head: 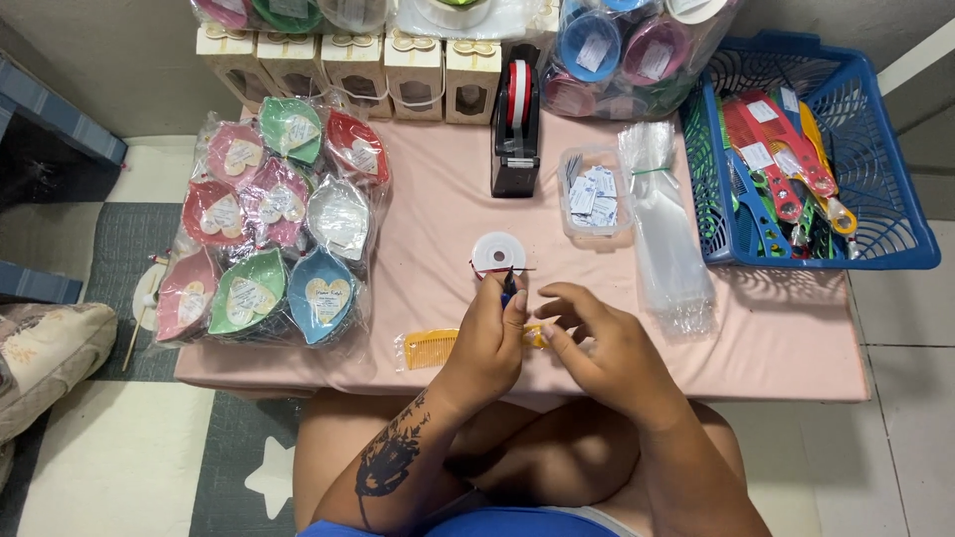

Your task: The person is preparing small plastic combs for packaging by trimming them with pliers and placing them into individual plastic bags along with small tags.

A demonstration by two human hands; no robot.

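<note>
Dark blue bit: small tool [508,285], upright, pinched tight in left hand [489,338].
Right hand [597,343]: fingers curled loose, holding nothing, just beside it.
Comb: yellow comb [430,348], flat w/ long axis across the pink table [438,219], under/left of left hand, so left's nearer.
Spool: white spool [498,253] right behind the tool.

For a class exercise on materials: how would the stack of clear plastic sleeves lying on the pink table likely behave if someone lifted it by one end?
The stack of clear plastic sleeves would probably droop, since the film looks thin and wrinkled. It seems light for its size. A thin green band ties only the top end, so the glossy loose end near the pink table's edge may fan out or slide apart.
</note>
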